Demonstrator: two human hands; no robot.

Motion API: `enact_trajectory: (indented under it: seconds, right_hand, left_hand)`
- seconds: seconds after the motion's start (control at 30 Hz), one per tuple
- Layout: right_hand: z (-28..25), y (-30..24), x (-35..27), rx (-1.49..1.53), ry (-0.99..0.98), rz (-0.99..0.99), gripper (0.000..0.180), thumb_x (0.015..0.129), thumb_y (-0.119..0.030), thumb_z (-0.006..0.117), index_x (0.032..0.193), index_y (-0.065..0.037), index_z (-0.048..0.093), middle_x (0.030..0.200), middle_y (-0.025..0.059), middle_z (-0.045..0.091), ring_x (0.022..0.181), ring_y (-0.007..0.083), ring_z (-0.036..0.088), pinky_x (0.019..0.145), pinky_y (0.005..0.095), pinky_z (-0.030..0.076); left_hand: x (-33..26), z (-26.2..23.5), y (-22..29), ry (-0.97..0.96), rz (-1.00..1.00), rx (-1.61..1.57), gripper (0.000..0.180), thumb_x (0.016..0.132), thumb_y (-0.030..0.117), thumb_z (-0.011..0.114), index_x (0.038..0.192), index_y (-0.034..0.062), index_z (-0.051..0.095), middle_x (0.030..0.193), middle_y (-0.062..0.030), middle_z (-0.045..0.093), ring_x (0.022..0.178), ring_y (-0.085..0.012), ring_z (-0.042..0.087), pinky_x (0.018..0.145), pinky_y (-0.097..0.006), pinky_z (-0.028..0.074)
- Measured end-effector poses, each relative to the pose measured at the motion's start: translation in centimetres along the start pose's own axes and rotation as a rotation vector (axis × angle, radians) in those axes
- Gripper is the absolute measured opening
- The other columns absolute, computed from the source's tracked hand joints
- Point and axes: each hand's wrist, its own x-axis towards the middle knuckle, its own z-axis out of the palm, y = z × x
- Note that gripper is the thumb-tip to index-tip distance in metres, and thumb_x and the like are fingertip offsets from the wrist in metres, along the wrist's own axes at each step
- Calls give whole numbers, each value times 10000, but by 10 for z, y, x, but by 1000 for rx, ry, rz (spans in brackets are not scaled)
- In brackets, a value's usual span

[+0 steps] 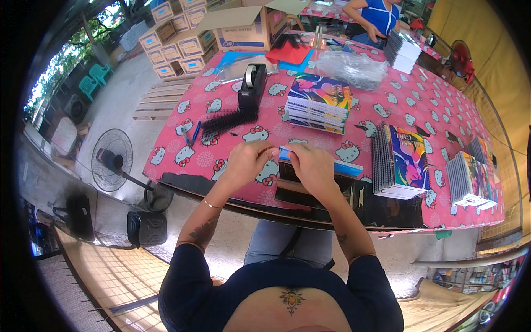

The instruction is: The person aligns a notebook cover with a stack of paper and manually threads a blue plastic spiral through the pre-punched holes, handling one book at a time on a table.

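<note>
In front of me at the table's near edge, a long blue strip (348,167) lies along the top of a dark block-like fixture (296,191). My right hand (311,169) rests over the strip with fingers curled, partly covering it; whether it grips anything is hidden. My left hand (251,157) is just left of the strip's end, thumb and fingers pinched together; what is between them is too small to make out. Beyond my left hand lie black spiral coils (227,124), next to a black tape dispenser (252,88). A stack of colourful spiral notebooks (319,102) stands beyond my right hand.
More notebooks (406,160) stand to the right, with another group (470,177) farther right. Pens (193,133) lie at the left. Clear plastic (354,69), a red sheet (289,55) and cardboard boxes (240,33) are at the back. Across the table, a person (376,19) handles white-paged stacks (402,52).
</note>
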Motion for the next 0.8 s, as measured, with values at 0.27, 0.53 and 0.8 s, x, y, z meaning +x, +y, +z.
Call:
enact_trajectory:
  seconds: [0.27,0.53,0.8]
  right_hand:
    - [1,1,0,-29,-15,36,128,895,-158,680,1016,-117,693,937,85,718,755,347,681,626,444,521]
    - [1,0,0,12,20,11,101,910,-184,661,983,-117,681,827,96,685,712,346,672,603,468,506]
    - [1,-1,-1,2,11,21,102,914,-190,657,980,-113,672,822,96,678,724,344,676,606,470,506]
  left_hand:
    - [-3,3,16,-54,-120,15,255,965,244,680,944,-7,720,683,-144,640,565,-240,607,538,-349,455]
    - [-10,9,0,-92,-185,-297,357,1014,313,632,923,-22,716,610,-42,585,582,-84,521,525,-303,406]
    - [-7,4,-4,-141,-230,-313,302,1005,253,632,926,-28,709,601,-108,577,554,-132,501,531,-319,419]
